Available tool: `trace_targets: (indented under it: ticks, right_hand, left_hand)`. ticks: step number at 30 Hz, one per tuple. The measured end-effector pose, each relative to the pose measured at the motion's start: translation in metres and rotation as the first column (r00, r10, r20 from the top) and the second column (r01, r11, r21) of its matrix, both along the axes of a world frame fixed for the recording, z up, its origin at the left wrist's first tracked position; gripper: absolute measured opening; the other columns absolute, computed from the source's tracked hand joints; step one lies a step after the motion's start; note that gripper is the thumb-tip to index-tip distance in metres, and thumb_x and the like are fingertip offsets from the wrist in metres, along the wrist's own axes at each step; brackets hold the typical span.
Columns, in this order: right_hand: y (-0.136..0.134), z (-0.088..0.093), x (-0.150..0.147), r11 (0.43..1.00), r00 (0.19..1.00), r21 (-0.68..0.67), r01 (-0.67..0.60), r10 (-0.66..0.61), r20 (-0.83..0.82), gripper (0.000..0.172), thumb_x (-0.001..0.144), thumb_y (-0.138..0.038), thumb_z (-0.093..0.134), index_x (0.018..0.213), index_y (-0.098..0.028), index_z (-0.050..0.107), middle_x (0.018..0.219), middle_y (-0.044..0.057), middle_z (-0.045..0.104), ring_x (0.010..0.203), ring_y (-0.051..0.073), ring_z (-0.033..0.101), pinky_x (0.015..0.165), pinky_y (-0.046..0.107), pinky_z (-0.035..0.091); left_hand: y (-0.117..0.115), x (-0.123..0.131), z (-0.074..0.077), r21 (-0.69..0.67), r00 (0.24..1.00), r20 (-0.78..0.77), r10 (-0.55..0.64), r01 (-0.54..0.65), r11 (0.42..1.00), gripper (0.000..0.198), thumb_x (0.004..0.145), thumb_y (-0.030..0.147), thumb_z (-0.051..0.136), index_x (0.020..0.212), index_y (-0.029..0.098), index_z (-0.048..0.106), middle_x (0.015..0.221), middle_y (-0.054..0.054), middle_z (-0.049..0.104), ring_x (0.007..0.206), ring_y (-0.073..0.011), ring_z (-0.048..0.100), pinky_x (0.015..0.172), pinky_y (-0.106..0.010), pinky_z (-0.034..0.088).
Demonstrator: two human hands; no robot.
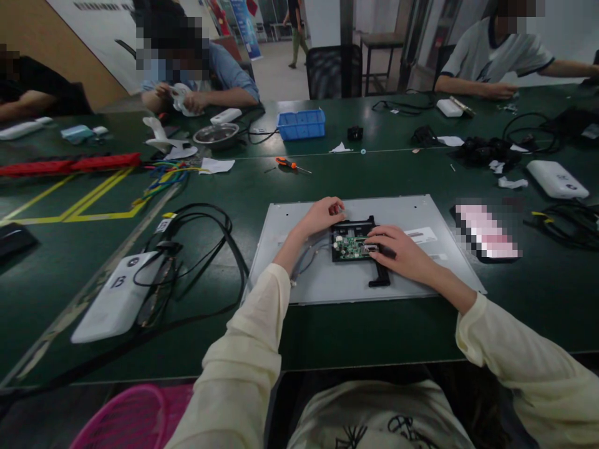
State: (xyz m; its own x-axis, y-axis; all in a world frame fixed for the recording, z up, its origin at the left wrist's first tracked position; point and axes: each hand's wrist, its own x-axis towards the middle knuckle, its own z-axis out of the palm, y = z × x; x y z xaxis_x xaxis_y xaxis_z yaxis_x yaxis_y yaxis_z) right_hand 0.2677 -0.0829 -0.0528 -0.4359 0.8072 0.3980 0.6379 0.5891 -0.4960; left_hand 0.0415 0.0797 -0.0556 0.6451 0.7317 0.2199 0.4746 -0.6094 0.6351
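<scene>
A flat grey metal panel lies on the table in front of me. On it rests a black plastic bracket that carries a green circuit board. My right hand is at the board's right side, thumb and fingers closed around the connector there. At the bracket's upper left corner is my left hand, its fingers curled together; whatever they pinch is too small to make out. Thin grey wires run from the bracket's left side across the panel, ending in a small white plug.
Left of the panel lie a white power bank and coiled black cables. A phone is on the right. Beyond the panel are an orange screwdriver, a blue basket and a metal bowl. Several people sit around the table.
</scene>
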Motion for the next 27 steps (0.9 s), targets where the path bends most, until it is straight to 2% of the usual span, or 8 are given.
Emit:
trace_targets:
  ticks: [5,15,20,23,27]
  right_hand:
    - [0.001,-0.001,-0.001,1.0,1.0,0.025,-0.006,0.006,0.003,0.028,0.09,-0.031,0.056,0.116,-0.024,0.061,0.12,0.01,0.059,0.117,0.028,0.052,0.101,0.054,0.044]
    - [-0.001,0.0,0.001,1.0,1.0,-0.009,0.006,-0.006,0.003,0.029,0.09,-0.032,0.056,0.118,-0.025,0.061,0.122,0.009,0.059,0.12,0.026,0.051,0.103,0.052,0.043]
    - [0.0,-0.001,0.001,1.0,1.0,-0.001,0.005,-0.005,-0.008,0.028,0.09,-0.032,0.056,0.116,-0.025,0.062,0.121,0.009,0.061,0.119,0.026,0.052,0.102,0.052,0.043]
    - [0.0,-0.001,0.001,1.0,1.0,-0.002,0.009,-0.009,-0.014,0.028,0.09,-0.032,0.056,0.116,-0.026,0.062,0.121,0.008,0.061,0.118,0.028,0.053,0.101,0.054,0.044]
    - [0.0,0.0,0.0,1.0,1.0,-0.01,0.008,-0.008,-0.015,0.027,0.09,-0.032,0.056,0.116,-0.027,0.063,0.12,0.008,0.062,0.118,0.028,0.053,0.1,0.055,0.044]
  left_hand:
    - [-0.003,0.001,-0.002,0.112,0.999,-0.013,-0.038,0.039,0.993,0.02,0.079,0.035,0.062,0.091,0.018,0.059,0.08,0.0,0.055,0.075,-0.0148,0.051,0.071,-0.027,0.041]
    - [-0.005,-0.001,0.004,0.078,0.997,-0.052,-0.049,0.053,0.996,0.022,0.079,0.039,0.061,0.079,0.017,0.058,0.077,-0.001,0.055,0.073,-0.0157,0.052,0.07,-0.028,0.04]
    - [-0.008,0.003,0.009,0.032,0.997,-0.075,-0.035,0.038,0.999,0.017,0.078,0.034,0.06,0.074,0.017,0.061,0.071,0.001,0.056,0.069,-0.0143,0.052,0.068,-0.026,0.04]
    - [-0.007,0.007,0.009,0.023,0.997,-0.045,0.069,-0.068,0.997,0.016,0.079,0.03,0.058,0.071,0.017,0.061,0.065,0.002,0.054,0.066,-0.0134,0.05,0.065,-0.025,0.039]
    - [-0.004,0.013,0.005,0.038,0.924,0.037,0.38,-0.381,0.924,0.015,0.078,0.026,0.056,0.068,0.017,0.062,0.062,0.001,0.055,0.065,-0.0143,0.051,0.064,-0.026,0.039]
